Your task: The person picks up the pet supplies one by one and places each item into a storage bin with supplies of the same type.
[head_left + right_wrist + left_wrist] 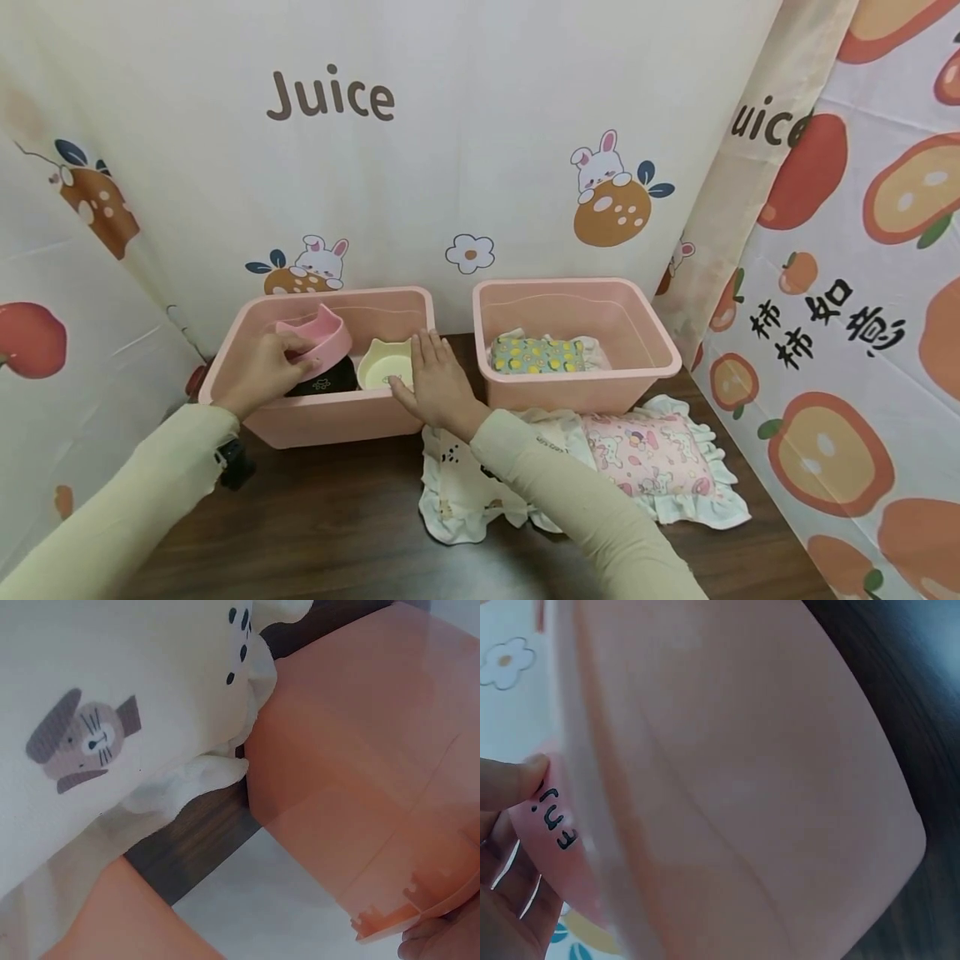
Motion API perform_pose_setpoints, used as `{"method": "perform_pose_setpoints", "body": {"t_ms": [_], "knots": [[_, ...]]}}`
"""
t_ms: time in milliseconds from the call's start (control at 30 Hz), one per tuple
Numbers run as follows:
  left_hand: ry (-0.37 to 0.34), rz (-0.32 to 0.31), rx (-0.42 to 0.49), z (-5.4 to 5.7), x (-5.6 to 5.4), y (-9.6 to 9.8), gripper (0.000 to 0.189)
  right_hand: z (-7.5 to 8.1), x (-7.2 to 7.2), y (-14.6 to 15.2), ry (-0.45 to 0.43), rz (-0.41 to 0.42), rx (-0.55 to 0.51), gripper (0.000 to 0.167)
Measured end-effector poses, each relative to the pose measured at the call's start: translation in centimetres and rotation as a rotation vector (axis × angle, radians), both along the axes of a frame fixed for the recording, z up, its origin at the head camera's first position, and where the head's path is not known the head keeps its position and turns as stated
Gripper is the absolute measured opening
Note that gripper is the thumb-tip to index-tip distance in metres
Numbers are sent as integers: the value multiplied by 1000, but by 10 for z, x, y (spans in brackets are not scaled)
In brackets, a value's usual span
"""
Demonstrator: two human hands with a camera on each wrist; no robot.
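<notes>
My left hand [262, 372] pinches a pink bowl [333, 343] with a pointed ear on its rim, held tilted inside the left pink bin [337, 414]. Dark lettering shows on the side of this pink bowl [551, 825] in the left wrist view, with the thumb against it. Below it in the bin is a black bowl [335, 379], partly hidden. A pale yellow bowl [382, 360] with ears sits to its right. My right hand [442, 383] rests at the bin's right rim, fingers straight and thumb spread, overlapping the yellow bowl's edge in the head view.
A second pink bin [577, 392] stands to the right, holding a small green pillow [536, 354] with yellow fruit prints. In front lie a cream frilled pillow [468, 483] and a pink frilled pillow [648, 454] on the dark wooden table [322, 517]. Printed curtains [480, 125] enclose the table.
</notes>
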State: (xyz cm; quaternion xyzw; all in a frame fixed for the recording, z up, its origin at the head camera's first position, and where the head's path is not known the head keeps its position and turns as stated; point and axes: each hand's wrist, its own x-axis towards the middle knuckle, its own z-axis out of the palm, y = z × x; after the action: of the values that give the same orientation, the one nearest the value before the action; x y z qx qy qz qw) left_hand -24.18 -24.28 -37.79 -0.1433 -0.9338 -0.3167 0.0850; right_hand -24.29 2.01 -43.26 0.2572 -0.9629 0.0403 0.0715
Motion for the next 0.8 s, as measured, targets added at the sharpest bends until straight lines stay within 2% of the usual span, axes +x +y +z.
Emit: {"method": "perform_pose_setpoints", "body": {"t_ms": [100, 267, 433, 667, 800], "knots": [[-33, 9, -4, -6, -5, 0, 10, 0, 0, 0, 1, 2, -7, 79], [-119, 7, 9, -13, -10, 0, 14, 1, 0, -1, 6, -5, -1, 79], [-136, 23, -34, -19, -16, -1, 15, 0, 0, -2, -1, -11, -6, 80], [-219, 35, -42, -26, -22, -5, 16, -1, 1, -2, -5, -13, 3, 80], [-216, 20, -63, -27, -26, -6, 13, 0, 0, -1, -2, -17, 10, 80]]}}
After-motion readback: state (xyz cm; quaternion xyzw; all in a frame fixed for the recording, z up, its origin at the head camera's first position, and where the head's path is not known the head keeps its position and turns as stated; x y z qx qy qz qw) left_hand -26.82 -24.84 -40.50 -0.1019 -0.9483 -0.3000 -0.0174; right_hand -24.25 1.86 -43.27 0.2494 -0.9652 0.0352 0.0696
